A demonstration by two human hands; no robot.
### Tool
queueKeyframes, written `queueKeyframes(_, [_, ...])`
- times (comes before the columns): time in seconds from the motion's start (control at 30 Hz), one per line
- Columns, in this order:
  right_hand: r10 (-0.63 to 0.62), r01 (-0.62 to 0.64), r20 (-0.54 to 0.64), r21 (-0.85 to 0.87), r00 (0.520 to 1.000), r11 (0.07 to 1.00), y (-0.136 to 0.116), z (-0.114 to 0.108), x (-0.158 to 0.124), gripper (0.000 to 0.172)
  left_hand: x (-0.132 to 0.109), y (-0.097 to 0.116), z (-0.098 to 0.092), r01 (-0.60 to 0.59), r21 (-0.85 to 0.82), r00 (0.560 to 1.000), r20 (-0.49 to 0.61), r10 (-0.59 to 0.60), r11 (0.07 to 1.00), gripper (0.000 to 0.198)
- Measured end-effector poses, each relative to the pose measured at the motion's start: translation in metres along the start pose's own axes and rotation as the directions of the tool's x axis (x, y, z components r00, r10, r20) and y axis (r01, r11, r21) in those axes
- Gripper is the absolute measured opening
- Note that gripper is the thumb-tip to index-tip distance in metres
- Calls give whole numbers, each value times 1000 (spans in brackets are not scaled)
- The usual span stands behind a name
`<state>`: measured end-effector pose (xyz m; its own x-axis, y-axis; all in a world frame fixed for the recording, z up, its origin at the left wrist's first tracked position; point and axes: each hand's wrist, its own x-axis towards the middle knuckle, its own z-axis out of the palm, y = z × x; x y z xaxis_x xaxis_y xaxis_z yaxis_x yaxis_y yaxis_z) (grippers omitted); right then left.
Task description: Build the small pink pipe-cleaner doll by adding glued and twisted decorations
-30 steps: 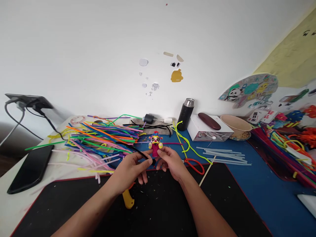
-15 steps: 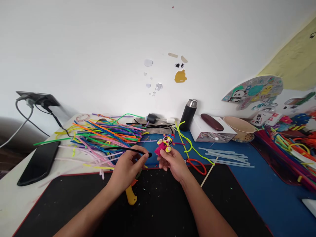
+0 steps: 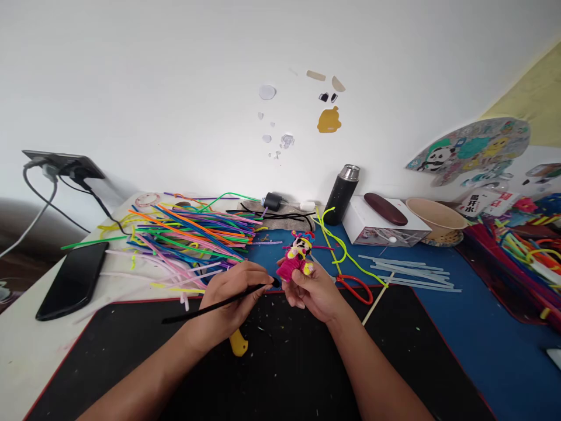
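My left hand (image 3: pixel 234 295) pinches a black pipe cleaner (image 3: pixel 205 310) whose far end sticks out past the fingertips and looks bent or coiled. In my right hand (image 3: pixel 313 289) is a small doll (image 3: pixel 291 264) with a magenta body, yellow parts, a black-and-white face and a blue and red headpiece. The tip of the black pipe cleaner is close to the doll's lower left side; whether they touch I cannot tell. Beneath my left hand a yellow handle (image 3: pixel 239 344) lies on the black mat (image 3: pixel 280 380), its other end hidden.
A heap of coloured pipe cleaners (image 3: pixel 193 234) lies at the left beside a phone (image 3: pixel 72 280). Behind my right hand are red-handled scissors (image 3: pixel 356 290), a wooden stick (image 3: pixel 377 299), and pale translucent sticks (image 3: pixel 412 272). A black flask (image 3: pixel 342 196), white box (image 3: pixel 381 225) and bowl (image 3: pixel 436 219) stand by the wall.
The black pipe cleaner has swung down, its tail now lying across the back of my left hand toward the lower left. The doll has turned and tilted. The view has shifted slightly.
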<state>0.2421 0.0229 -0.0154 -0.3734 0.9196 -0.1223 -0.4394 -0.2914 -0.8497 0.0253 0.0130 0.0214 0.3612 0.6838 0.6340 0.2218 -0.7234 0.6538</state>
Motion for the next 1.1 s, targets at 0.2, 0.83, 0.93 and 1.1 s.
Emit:
queueKeyframes(0.2, [13, -10, 50, -63, 999, 998, -5, 0, -2, 52, 6, 6, -6, 28, -35, 998, 61, -26, 999, 13])
queueKeyframes(0.83, [32, -22, 56, -161, 998, 987, -8, 2, -3, 42, -3, -4, 1, 383, -201, 923, 40, -383, 902, 12])
queueKeyframes(0.93, [25, -14, 71, -158, 997, 987, -8, 3, -2, 40, -3, -2, 2, 420, -216, 906, 46, -421, 881, 15])
queueKeyframes(1.1, [25, -13, 83, -146, 996, 989, -7, 2, -3, 38, -4, 2, 5, 435, -247, 897, 35, -441, 866, 15])
